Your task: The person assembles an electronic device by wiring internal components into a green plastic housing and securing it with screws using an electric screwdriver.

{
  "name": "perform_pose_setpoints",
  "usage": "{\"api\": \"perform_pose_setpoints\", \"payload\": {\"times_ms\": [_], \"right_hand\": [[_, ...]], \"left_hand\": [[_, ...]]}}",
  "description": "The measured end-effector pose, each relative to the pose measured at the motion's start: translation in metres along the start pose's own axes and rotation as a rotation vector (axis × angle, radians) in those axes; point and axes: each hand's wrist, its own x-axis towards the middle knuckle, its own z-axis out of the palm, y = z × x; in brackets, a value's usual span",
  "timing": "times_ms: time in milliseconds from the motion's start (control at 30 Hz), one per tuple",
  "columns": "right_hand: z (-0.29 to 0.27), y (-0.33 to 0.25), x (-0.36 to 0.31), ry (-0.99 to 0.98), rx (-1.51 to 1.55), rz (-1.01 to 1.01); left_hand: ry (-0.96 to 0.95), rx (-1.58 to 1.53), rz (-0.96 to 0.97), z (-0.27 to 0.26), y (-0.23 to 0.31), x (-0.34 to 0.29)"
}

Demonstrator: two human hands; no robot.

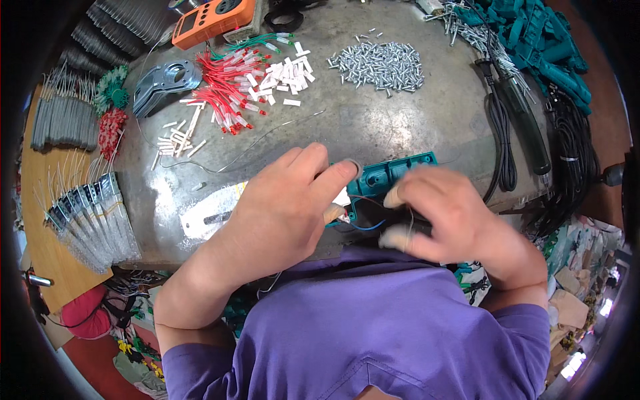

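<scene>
Bare hands close in over a teal casing (400, 168) by the tabletop's (307, 140) near edge, around its middle.
The left hand (283, 193) hides the casing's left end; its fingers are curled there, but I can't see what they grip. The right hand (450, 213) is blurred, thumb and forefinger parted, and I can't tell whether it pinches a thin wire. A blue wire (368, 227) pokes out between them, its inner end hard to make out. Bare grey surface, scuffed and shining, runs from the casing up to the screw pile (379, 65) towards the far edge. A black cable (500, 143) and a dark green tool (523, 123) crowd the right edge; past the left edge is a wooden surface (70, 260), and reddish floor (603, 203) shows beyond the right.
</scene>
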Motion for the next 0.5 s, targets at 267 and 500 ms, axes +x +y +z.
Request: {"api": "perform_pose_setpoints", "payload": {"times_ms": [267, 500], "right_hand": [[0.004, -0.006, -0.028, -0.123, -0.063, 0.182], [-0.015, 0.008, 0.002, 0.024, -0.081, 0.177]], "left_hand": [[0.057, -0.041, -0.030, 0.005, 0.008, -0.001], [0.075, 0.036, -0.068, 0.009, 0.020, 0.000]]}}
